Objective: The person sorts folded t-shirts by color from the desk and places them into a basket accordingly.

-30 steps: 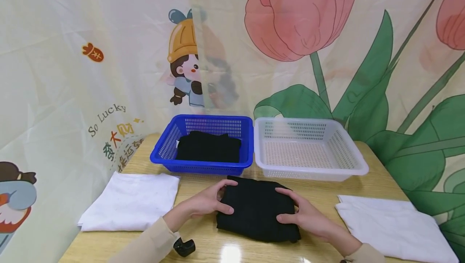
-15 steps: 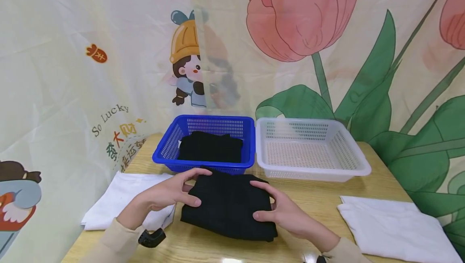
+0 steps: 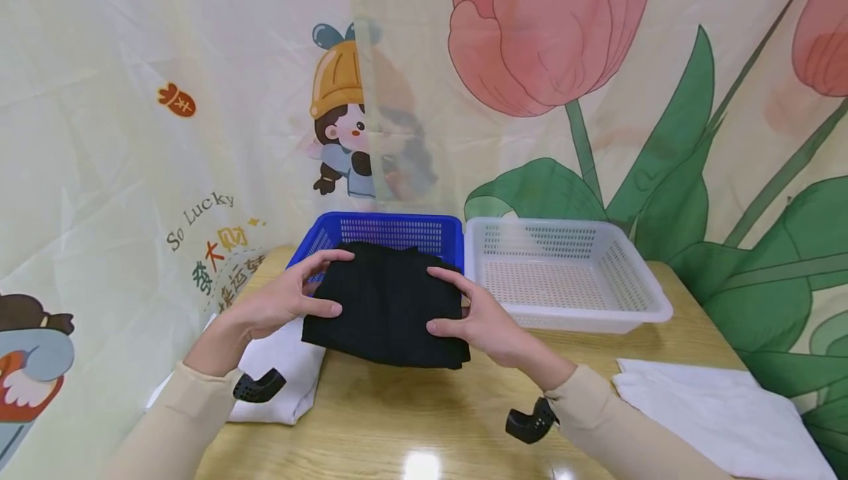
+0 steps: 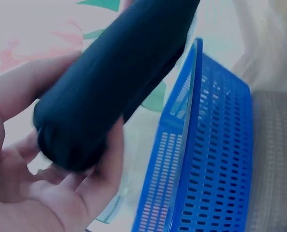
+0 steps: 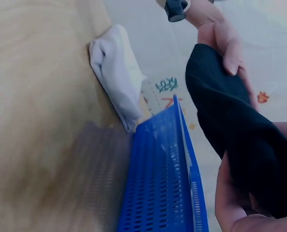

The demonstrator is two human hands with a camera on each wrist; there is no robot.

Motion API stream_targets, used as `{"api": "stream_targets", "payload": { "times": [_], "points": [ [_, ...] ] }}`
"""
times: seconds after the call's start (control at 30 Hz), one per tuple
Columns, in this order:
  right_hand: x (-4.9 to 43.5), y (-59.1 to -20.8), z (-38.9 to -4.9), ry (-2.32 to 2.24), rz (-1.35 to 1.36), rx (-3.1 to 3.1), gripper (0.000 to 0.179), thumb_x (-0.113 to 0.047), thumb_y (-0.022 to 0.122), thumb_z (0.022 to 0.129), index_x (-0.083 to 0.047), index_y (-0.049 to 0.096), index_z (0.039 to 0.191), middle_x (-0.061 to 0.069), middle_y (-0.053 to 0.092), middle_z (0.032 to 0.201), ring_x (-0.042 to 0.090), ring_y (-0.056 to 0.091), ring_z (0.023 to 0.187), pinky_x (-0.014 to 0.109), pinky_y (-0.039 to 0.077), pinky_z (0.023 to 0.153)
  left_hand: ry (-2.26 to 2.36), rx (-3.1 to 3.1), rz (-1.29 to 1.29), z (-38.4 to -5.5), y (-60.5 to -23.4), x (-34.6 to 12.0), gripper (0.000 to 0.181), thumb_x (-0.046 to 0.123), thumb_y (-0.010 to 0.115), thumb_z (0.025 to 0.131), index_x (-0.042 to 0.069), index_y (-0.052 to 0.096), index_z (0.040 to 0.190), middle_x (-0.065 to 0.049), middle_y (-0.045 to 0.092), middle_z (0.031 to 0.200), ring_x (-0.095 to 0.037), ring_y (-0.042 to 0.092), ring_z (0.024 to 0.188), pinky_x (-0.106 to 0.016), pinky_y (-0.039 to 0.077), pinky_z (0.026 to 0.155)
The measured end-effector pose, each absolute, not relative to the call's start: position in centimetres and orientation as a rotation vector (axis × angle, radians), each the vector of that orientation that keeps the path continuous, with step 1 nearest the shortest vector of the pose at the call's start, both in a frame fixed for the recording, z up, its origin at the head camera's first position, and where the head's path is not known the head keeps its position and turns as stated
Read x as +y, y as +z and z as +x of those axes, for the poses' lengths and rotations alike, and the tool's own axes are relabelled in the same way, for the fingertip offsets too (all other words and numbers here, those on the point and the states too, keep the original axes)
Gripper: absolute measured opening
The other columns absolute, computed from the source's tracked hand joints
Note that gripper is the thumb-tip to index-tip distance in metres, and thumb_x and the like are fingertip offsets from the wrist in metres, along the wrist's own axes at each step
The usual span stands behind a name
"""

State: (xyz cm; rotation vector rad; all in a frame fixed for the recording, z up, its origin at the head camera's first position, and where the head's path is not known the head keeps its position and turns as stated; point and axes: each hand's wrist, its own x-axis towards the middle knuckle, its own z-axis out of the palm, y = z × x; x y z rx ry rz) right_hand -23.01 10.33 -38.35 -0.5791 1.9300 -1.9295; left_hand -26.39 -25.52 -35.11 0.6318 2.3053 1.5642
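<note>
A folded black garment (image 3: 387,314) is held up off the table by both hands, in front of and partly over the blue basket (image 3: 397,226). The left hand (image 3: 281,303) grips its left edge, thumb on top and fingers reaching underneath. On the opposite edge the right hand (image 3: 483,322) holds it in the same way. In the left wrist view the folded cloth (image 4: 100,82) shows as a thick roll between thumb and fingers, above the basket's rim. Most of the basket's inside, where black cloth lay, is hidden behind the held garment.
A white basket (image 3: 563,322), with nothing in it, stands right of the blue one. One folded white cloth (image 3: 281,369) lies at the left, partly behind the left arm. Another white cloth (image 3: 715,414) lies at the right edge of the wooden table (image 3: 371,428). A printed curtain hangs behind.
Both hands have lifted the black garment from the table and carried it left and forward to the blue basket. The baskets and white cloths have stayed put.
</note>
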Motion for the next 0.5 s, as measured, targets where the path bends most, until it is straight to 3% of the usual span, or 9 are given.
{"api": "stream_targets", "payload": {
  "times": [0.07,0.27,0.4,0.5],
  "points": [
    [9.6,-37.9,-24.1,-1.943,-0.546,1.949,0.083,-0.001,0.076,0.096,-0.028,0.037,0.164,0.021,0.056,0.152,0.036,0.072,0.118,0.049,0.063,0.091,1.582,2.343,0.6,-27.6,-35.1,-25.4,0.079,0.016,0.086,0.09,0.022,0.044,0.156,-0.008,0.011,0.175,-0.043,0.0,0.162,-0.072,0.004,0.126],
    [7.7,-37.1,-27.7,-1.911,-0.546,2.144,0.082,-0.011,0.082,0.095,-0.029,0.041,0.163,0.013,0.053,0.155,0.03,0.072,0.116,0.041,0.062,0.092,1.664,2.356,0.502,-31.3,-34.8,-25.5,0.082,0.012,0.086,0.091,0.018,0.039,0.158,-0.012,0.001,0.177,-0.036,-0.009,0.163,-0.066,0.005,0.128],
    [7.2,-37.1,-30.3,-1.897,-0.547,2.2,0.081,-0.012,0.083,0.094,-0.031,0.042,0.162,0.008,0.047,0.159,0.027,0.071,0.118,0.04,0.061,0.094,1.753,2.266,0.474,-33.8,-35.1,-25.9,0.082,0.005,0.081,0.093,0.021,0.036,0.16,-0.016,0.022,0.17,-0.037,0.026,0.156,-0.054,0.038,0.122],
    [6.8,-37.4,-32.0,-1.927,-0.519,2.149,0.082,-0.008,0.082,0.094,-0.032,0.042,0.162,0.011,0.052,0.156,0.03,0.072,0.118,0.041,0.062,0.094,1.796,2.219,0.449,-35.6,-35.5,-26.2,0.082,0.001,0.079,0.094,0.023,0.036,0.16,-0.017,0.035,0.158,-0.037,0.047,0.137,-0.043,0.06,0.097]
  ]
}}
